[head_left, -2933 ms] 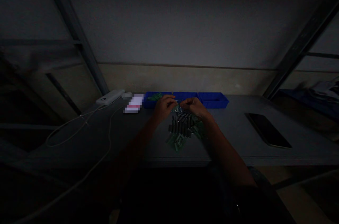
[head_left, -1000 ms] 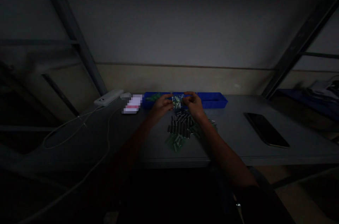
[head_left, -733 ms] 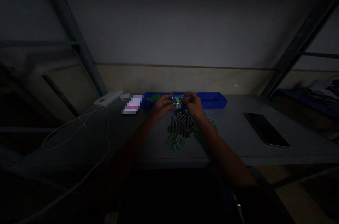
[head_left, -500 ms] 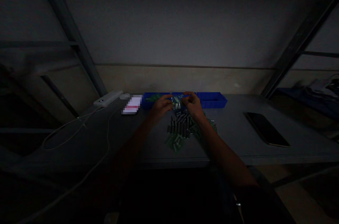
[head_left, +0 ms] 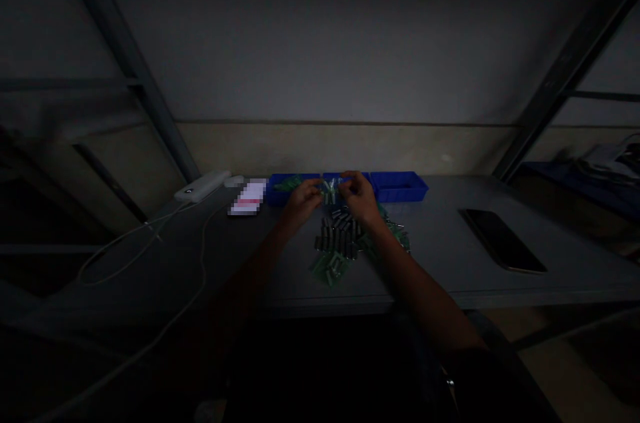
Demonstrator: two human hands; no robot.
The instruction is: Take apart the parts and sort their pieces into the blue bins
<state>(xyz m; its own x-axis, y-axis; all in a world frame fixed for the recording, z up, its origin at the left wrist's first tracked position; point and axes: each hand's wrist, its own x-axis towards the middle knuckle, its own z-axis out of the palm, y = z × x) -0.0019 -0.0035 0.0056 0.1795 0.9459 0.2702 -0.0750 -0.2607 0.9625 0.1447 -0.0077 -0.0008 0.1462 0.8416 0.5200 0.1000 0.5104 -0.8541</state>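
A small clear greenish plastic bag (head_left: 331, 191) with shiny pieces inside hangs between my two hands. My left hand (head_left: 301, 202) pinches its left edge, and my right hand (head_left: 361, 198) grips the right side. Below them on the table lies a pile of small metal cylinders (head_left: 340, 238), several of them lined up side by side. Another greenish bag (head_left: 332, 268) holding cylinders rests at the near end of the pile. More bags (head_left: 395, 234) lie partly hidden under my right forearm.
Three blue bins stand along the wall: the left bin (head_left: 274, 196) contains green bags, the middle one is mostly behind my hands, and the right bin (head_left: 400, 195) shows a bare floor. A dark phone (head_left: 503, 241), a lit phone (head_left: 249, 198), a white box (head_left: 203, 186) and cables flank the work area.
Both hands keep hold of the bag, with only small finger movements. My right hand has shifted slightly left, and the view has moved a little.
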